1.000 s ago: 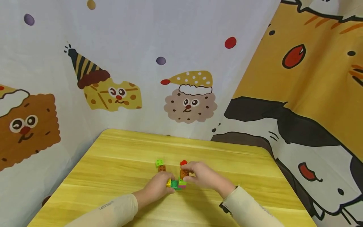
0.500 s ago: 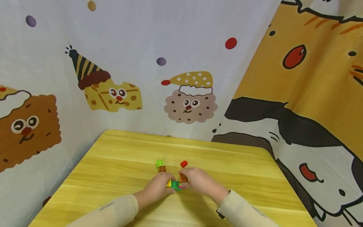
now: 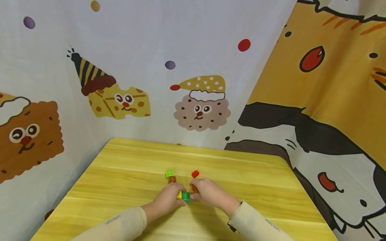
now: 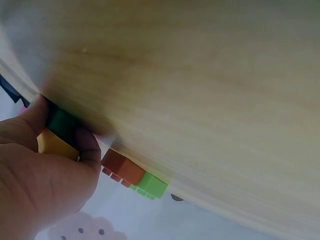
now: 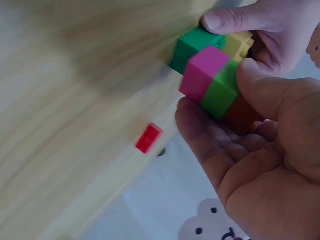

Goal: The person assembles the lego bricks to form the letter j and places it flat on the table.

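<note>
My left hand (image 3: 167,197) grips a small joined build of toy bricks. Thumb and forefinger lie on either side of the yellow brick (image 5: 236,46) and the green brick (image 5: 192,45). On the build's right end a pink brick (image 5: 204,70) carries a lime brick (image 5: 221,90). Stacked on that is a brown brick (image 3: 194,189), its studs up. My right hand (image 3: 208,192) pinches this brown brick, its thumb on the near side and fingers on the far side. The right palm hides part of the stack in the head view.
Beyond the left hand lie another brown brick (image 3: 172,179) and a lime brick (image 3: 170,173), end to end. A loose red brick (image 3: 195,173) rests just past the right hand. The wooden table (image 3: 135,154) backs onto a printed cloth (image 3: 163,127).
The right hand has moved slightly left and down, bringing the brown brick onto the lime one. The red brick, partly covered before, shows fully. The left hand has kept its place.
</note>
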### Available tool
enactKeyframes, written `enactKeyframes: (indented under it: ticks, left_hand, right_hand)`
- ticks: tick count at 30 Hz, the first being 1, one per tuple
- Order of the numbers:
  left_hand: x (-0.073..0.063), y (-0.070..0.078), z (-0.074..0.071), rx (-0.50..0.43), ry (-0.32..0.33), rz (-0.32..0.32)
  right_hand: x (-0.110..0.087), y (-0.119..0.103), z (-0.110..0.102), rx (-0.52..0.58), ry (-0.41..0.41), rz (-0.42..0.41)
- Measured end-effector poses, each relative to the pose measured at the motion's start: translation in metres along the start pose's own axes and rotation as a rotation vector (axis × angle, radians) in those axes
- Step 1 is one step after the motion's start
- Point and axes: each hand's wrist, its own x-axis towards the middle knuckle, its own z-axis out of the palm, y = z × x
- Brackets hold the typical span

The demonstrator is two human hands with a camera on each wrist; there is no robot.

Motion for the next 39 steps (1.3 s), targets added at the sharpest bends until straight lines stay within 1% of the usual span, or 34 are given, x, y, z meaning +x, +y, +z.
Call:
enactKeyframes:
  ticks: [4,10,19,27,30,34,39]
  left_hand:
    - [-0.0004,0.0009,-0.0007,-0.002,0.0,0.006]
    - [-0.0007,0.0,-0.0004,-0.012,-0.005,-0.003]
    - [-0.0011,-0.0017,0.0007,-0.008,-0.003,-0.002]
    - [-0.0004,-0.0001,-0.0007,0.005,-0.003,0.0]
    - [-0.0004,0.0006,-0.0009,0.004,-0.005,0.0]
    - [-0.0004,0.0009,-0.0007,0.005,-0.007,0.0]
    - [-0.0005,0.0003,-0.0007,0.005,-0.001,0.008]
  right_hand:
    - [-0.0006,0.0027,0.0037,0.006,0.01,0.002]
    - [-0.0006,0.0047,0.0069,0.012,0.033,-0.018]
    - [-0.0001,0.0049,0.0066,0.025,0.022,-0.023]
    - [-0.0007,0.0062,0.0061,0.082,0.005,-0.004]
    - [-0.0011,0.0075,0.006,0.096,0.004,-0.009]
    - [-0.0008,0.0092,0.0067,0.089,0.002,-0.017]
    - [0.0001,0.0103,0.0058,0.095,-0.015,-0.002]
